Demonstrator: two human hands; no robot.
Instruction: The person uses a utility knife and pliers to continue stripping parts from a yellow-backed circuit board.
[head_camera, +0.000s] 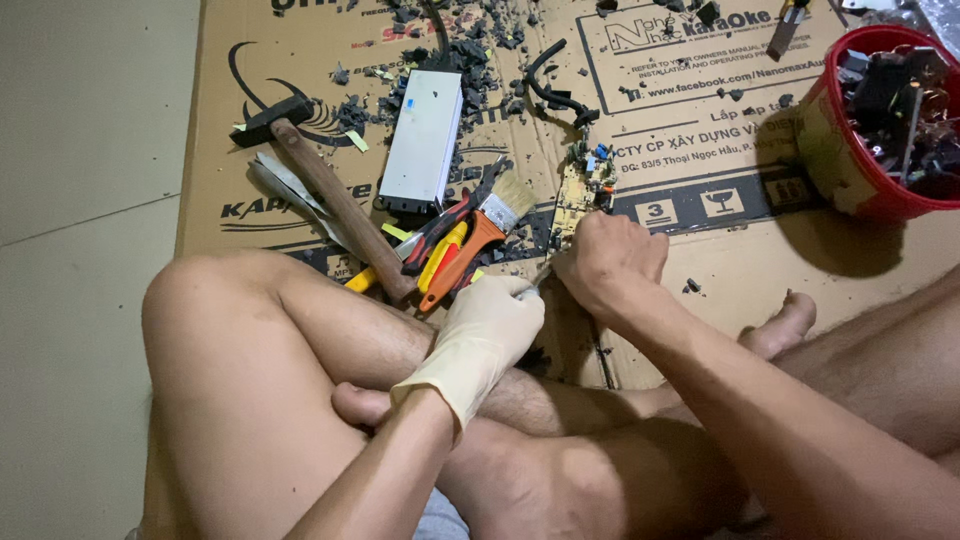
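Observation:
My left hand (487, 326), in a pale rubber glove, is closed around a thin metal tool whose tip shows beside the thumb. My bare right hand (607, 262) grips the near end of a yellowish circuit board (583, 188) that stands tilted on the flattened cardboard (720, 265). The two hands meet just below the board. What lies under them is hidden.
A hammer (325, 188), a grey metal box (424, 137), a paintbrush (480, 233) and red and yellow handled tools (438, 240) lie left of the hands. Black debris (470, 50) litters the cardboard. A red bucket (860, 140) of parts stands at right. My bare legs (270, 380) are crossed in front.

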